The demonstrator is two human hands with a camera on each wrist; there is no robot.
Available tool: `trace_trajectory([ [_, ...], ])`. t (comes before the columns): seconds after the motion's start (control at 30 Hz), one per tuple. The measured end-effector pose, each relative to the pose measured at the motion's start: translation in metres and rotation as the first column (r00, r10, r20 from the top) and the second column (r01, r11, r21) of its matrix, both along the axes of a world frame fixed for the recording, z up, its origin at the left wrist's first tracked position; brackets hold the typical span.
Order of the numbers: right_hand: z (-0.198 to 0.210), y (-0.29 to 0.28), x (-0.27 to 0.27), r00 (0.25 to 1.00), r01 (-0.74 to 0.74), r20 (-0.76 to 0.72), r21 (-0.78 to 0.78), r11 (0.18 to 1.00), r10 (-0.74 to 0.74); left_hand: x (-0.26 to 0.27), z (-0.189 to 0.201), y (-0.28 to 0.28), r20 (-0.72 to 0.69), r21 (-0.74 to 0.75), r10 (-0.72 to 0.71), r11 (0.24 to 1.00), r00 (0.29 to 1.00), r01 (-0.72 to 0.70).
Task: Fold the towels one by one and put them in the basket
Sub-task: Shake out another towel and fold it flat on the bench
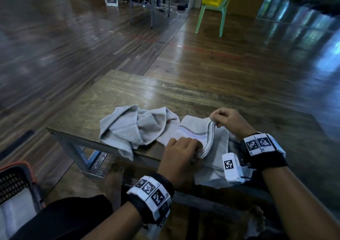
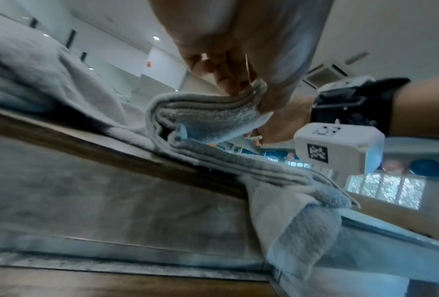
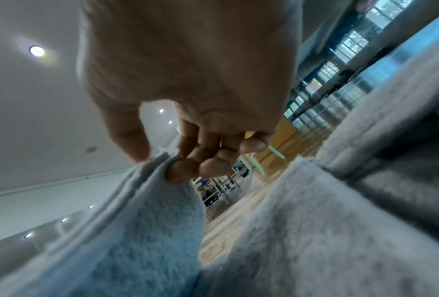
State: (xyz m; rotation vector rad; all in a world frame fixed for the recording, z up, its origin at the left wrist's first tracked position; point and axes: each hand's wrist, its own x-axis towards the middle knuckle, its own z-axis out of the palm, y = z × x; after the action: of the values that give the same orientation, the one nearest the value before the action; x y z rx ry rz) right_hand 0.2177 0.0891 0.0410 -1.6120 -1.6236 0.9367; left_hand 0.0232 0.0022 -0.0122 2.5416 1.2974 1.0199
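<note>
- left hand [image 1: 181,152] fingers pinch folded edge of towel [image 1: 193,134] at counter [image 1: 128,92] front edge, centre frame
- right hand [image 1: 227,121] pinches towel's far corner
- crumpled towel [image 1: 132,127] just left, maybe touching
- basket [image 1: 16,180] lower left

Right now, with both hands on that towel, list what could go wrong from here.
1. The pale grey striped towel hangs over the near edge of the wooden table; if the left hand or right hand loosens its pinch, it may slide off.
2. The crumpled grey towel also droops over that edge and touches the first, so a tug could drag it down.
</note>
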Motion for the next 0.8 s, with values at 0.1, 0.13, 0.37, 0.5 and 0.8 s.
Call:
trace_trajectory([
  [0.1,-0.002,0.000,0.016,0.998,0.019,0.053,-0.022,1.000,-0.018,0.014,-0.005,0.000,-0.001,0.003,-0.011,1.000,1.000,0.011],
  [0.13,-0.001,0.001,0.021,0.997,0.024,0.074,-0.025,0.999,-0.022,0.019,-0.004,0.001,-0.003,0.002,-0.014,1.000,1.000,0.014],
  [0.37,-0.011,0.007,0.041,0.973,0.047,0.226,-0.049,0.998,-0.035,0.046,-0.009,0.004,-0.007,-0.011,-0.042,0.999,0.999,0.042],
  [0.5,-0.018,0.008,0.049,0.960,0.070,0.274,-0.039,0.997,-0.057,0.059,-0.017,0.007,-0.021,-0.018,-0.063,0.998,0.998,0.063],
  [0.8,-0.028,0.010,0.048,0.920,0.125,0.380,-0.041,0.991,-0.100,0.063,-0.017,0.009,-0.080,-0.141,-0.124,0.984,0.989,0.112],
])
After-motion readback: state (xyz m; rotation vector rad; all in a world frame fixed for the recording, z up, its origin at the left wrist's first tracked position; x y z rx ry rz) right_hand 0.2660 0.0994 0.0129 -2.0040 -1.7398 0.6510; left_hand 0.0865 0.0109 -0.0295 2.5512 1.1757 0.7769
